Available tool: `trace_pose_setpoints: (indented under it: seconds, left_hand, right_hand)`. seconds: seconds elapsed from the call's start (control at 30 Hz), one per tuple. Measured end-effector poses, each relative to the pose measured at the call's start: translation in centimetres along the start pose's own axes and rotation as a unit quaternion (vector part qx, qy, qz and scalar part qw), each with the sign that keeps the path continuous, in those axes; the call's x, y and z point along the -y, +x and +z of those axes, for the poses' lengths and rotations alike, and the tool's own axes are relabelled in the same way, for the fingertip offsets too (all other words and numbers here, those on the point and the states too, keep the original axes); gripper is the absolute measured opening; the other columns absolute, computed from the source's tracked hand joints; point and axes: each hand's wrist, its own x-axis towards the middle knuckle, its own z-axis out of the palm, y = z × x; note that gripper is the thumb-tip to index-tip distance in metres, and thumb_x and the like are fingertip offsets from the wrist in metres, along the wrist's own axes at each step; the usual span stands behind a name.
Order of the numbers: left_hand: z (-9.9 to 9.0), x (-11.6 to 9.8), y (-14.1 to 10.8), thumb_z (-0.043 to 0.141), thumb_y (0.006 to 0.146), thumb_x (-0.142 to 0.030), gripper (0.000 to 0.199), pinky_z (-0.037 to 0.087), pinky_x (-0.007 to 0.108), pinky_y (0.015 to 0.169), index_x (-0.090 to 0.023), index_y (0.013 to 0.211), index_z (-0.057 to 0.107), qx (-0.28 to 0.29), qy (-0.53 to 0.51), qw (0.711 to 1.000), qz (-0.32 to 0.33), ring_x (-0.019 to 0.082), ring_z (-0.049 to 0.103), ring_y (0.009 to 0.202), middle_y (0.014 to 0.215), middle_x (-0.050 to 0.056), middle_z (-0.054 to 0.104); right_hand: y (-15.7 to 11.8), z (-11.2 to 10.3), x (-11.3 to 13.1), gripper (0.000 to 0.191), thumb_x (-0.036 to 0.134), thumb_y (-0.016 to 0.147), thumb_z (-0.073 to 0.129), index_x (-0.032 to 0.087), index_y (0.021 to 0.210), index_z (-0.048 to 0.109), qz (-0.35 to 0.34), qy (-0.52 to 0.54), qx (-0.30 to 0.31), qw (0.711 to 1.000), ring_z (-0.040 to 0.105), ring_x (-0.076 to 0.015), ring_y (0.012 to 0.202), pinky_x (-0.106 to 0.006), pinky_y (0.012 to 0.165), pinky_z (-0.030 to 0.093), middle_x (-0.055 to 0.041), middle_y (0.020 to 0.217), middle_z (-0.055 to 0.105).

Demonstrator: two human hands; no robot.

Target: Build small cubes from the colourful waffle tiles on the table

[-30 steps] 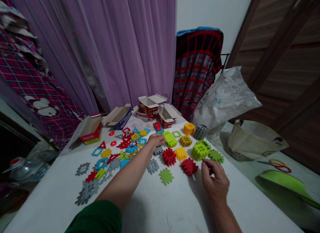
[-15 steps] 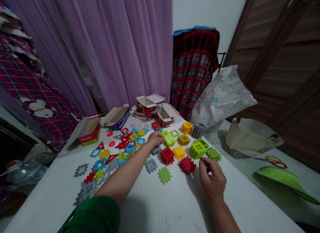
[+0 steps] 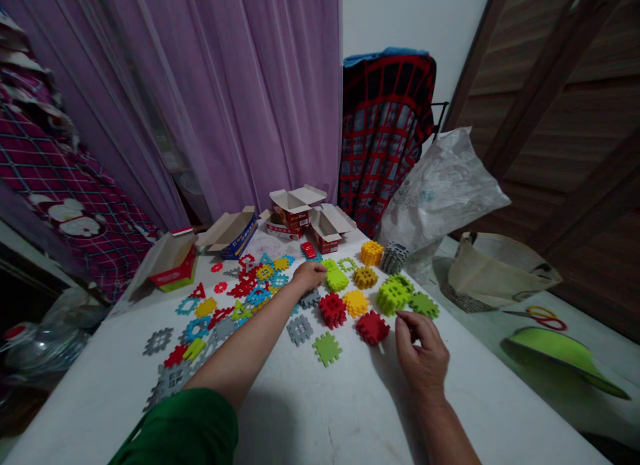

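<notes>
Here, left hand [image 3: 309,276]: fingers drawn together at the yellow-green pieces [image 3: 335,276]; whether pinching one, cannot tell. Right hand [image 3: 424,356]: fingers curled toward the thumb beside the bright green stack [image 3: 393,296]; grip unclear. Between the two hands: red stack [image 3: 333,310], yellow stack [image 3: 356,304], dark red stack [image 3: 373,328]. Left of the left fingers: mixed flat pieces [image 3: 257,296], loose on the white table [image 3: 310,405]. Beyond those fingers: two open red boxes, one raised [image 3: 291,218], one lower [image 3: 326,240]; farther left, open blue box [image 3: 240,242], then open red-and-green box [image 3: 175,273]; contents indistinct. Well right of the right fingers: cloth bag [image 3: 493,272], open-topped, contents unclear.
</notes>
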Motion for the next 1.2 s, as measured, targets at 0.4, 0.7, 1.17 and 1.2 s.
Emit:
trace_pose_setpoints:
  seconds: [0.4, 0.7, 1.17, 1.2]
  left_hand:
    - [-1.6, -0.7, -1.7, 0.077, 0.073, -0.033, 0.077, 0.036, 0.037, 0.113, -0.017, 0.143, 0.047, 0.05, 0.323, 0.925, 0.195, 0.03, 0.048, 0.133, 0.144, 0.014, 0.054]
    - [-0.6, -0.8, -0.7, 0.07, 0.078, -0.037, 0.06, 0.04, 0.037, 0.108, -0.022, 0.134, 0.056, 0.017, 0.349, 0.916, 0.198, 0.029, 0.054, 0.126, 0.133, 0.009, 0.063]
    - [-8.1, 9.6, -9.2, 0.056, 0.085, -0.017, 0.032, 0.048, 0.03, 0.099, -0.023, 0.112, 0.072, -0.174, 0.124, 0.975, 0.063, 0.019, 0.066, 0.11, 0.116, 0.002, 0.074]
    - [-9.3, 11.2, -10.1, 0.055, 0.085, -0.018, 0.031, 0.05, 0.029, 0.096, -0.024, 0.111, 0.072, -0.192, 0.11, 0.975, 0.032, 0.019, 0.067, 0.107, 0.114, 0.002, 0.075]
  right_hand:
    - [0.0, 0.0, 0.1, 0.012, 0.022, 0.089, 0.058, 0.016, 0.086, 0.069, 0.02, 0.01, 0.006, 1.0, 0.058, -0.011, 0.059, -0.022, 0.05, 0.046, -0.0043, 0.08, 0.067]
    - [0.1, 0.1, 0.1, 0.013, 0.023, 0.088, 0.059, 0.017, 0.086, 0.069, 0.023, 0.008, 0.007, 1.0, 0.058, -0.0113, 0.059, -0.022, 0.05, 0.046, -0.0045, 0.079, 0.068]
    - [-0.5, -0.5, 0.0, 0.018, 0.028, 0.087, 0.06, 0.013, 0.086, 0.07, -0.001, -0.006, 0.028, 1.0, 0.053, -0.0098, 0.053, -0.022, 0.049, 0.044, -0.0051, 0.078, 0.067]
    - [-0.6, -0.5, 0.0, 0.018, 0.029, 0.087, 0.06, 0.014, 0.086, 0.07, 0.001, -0.005, 0.032, 0.999, 0.053, -0.0099, 0.053, -0.022, 0.049, 0.044, -0.0051, 0.079, 0.067]
